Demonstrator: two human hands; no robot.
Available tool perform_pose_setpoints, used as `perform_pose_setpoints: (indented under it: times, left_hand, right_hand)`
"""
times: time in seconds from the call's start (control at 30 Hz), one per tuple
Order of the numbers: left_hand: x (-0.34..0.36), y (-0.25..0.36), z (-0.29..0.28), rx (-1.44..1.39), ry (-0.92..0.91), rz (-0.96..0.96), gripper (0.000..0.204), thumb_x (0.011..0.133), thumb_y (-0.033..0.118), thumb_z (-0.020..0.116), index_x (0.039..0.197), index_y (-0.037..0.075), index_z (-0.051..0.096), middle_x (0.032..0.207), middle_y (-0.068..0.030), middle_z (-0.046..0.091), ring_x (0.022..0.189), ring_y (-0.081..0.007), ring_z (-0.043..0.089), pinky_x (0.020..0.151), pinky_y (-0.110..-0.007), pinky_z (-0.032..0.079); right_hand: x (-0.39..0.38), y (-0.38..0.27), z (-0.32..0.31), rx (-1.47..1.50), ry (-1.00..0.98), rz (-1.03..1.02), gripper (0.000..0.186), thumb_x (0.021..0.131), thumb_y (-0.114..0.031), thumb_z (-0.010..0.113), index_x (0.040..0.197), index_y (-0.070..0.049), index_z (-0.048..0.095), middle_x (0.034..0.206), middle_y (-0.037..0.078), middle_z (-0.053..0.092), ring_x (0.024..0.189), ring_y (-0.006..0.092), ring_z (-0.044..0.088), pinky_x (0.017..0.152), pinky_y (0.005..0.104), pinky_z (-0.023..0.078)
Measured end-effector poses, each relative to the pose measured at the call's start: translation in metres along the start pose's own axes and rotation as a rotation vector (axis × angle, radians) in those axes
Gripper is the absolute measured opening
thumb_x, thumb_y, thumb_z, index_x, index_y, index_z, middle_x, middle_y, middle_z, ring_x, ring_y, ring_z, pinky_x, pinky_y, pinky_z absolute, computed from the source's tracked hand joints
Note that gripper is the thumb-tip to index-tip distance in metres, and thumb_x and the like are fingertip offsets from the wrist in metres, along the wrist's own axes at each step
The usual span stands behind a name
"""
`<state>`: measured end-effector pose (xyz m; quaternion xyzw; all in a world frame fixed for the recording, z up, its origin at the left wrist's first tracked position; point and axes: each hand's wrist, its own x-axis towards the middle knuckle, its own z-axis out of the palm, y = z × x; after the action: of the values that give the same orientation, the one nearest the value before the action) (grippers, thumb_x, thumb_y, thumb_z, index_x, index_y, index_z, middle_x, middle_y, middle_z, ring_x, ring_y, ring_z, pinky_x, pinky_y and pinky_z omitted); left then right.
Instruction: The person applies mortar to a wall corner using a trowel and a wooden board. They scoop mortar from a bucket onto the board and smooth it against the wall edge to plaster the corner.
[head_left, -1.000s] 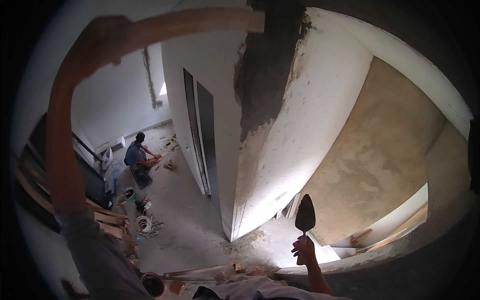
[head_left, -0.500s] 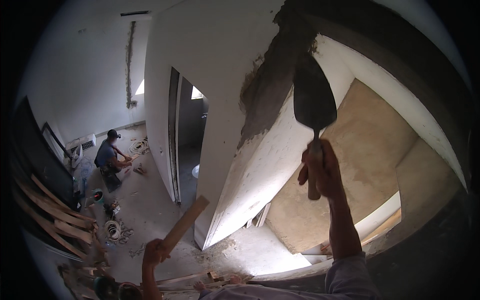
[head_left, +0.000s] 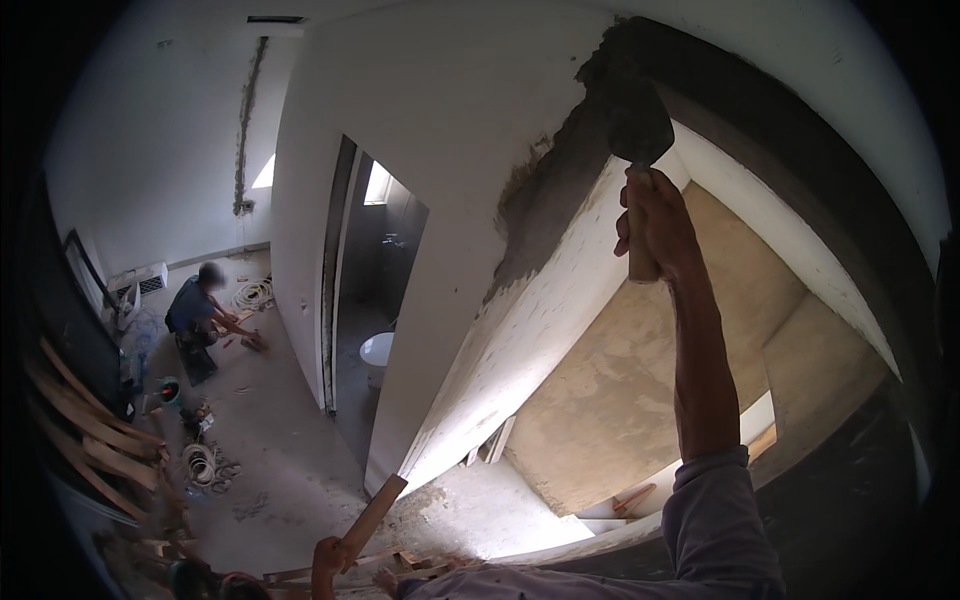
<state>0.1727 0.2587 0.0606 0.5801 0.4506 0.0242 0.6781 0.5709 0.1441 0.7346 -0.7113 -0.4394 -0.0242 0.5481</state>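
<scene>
Raised high at the upper right, my right hand [head_left: 660,220] is closed round the wooden handle of a trowel [head_left: 640,130]. The dark blade lies over wet grey plaster [head_left: 570,165] near the upper corner of the wall opening; whether it touches is hard to tell. Low at the bottom, my left hand [head_left: 330,555] grips a short wooden board [head_left: 374,510], which slants up to the right. Grey plaster also covers the band [head_left: 800,110] along the top of the opening.
A co-worker [head_left: 200,310] crouches on the floor at left near coiled cable [head_left: 252,293]. Wooden planks [head_left: 90,430] lean at the far left. A doorway shows a white bucket-like vessel [head_left: 376,350]. More cable [head_left: 200,465] lies on the floor.
My right hand has moved the trowel up toward the plastered corner. My left hand and the board sit lower. The view has shifted slightly, and the co-worker's arms reach farther out.
</scene>
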Motion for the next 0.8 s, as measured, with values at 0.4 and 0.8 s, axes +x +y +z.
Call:
perform_pose_setpoints:
  times: [0.4, 0.8]
  left_hand:
    - [0.002, -0.012, 0.003, -0.200, -0.036, -0.048, 0.016, 0.078, -0.001, 0.061, 0.089, -0.013, 0.061, 0.077, -0.0228, 0.065, 0.062, -0.0325, 0.070, 0.051, -0.042, 0.055]
    - [-0.004, -0.040, -0.002, 0.220, -0.050, 0.023, 0.022, 0.084, 0.011, 0.065, 0.089, -0.010, 0.064, 0.078, -0.0186, 0.070, 0.063, -0.0262, 0.069, 0.054, -0.037, 0.054]
  right_hand:
    - [0.017, -0.009, 0.007, -0.104, 0.145, -0.011, 0.019, 0.097, -0.026, 0.050, 0.097, -0.007, 0.050, 0.079, 0.002, 0.049, 0.054, 0.0109, 0.053, 0.041, 0.0299, 0.048]
    - [0.008, -0.016, 0.021, -0.166, 0.139, -0.013, 0.019, 0.098, -0.027, 0.050, 0.101, -0.008, 0.050, 0.072, 0.002, 0.048, 0.053, 0.0093, 0.052, 0.042, 0.0289, 0.048]
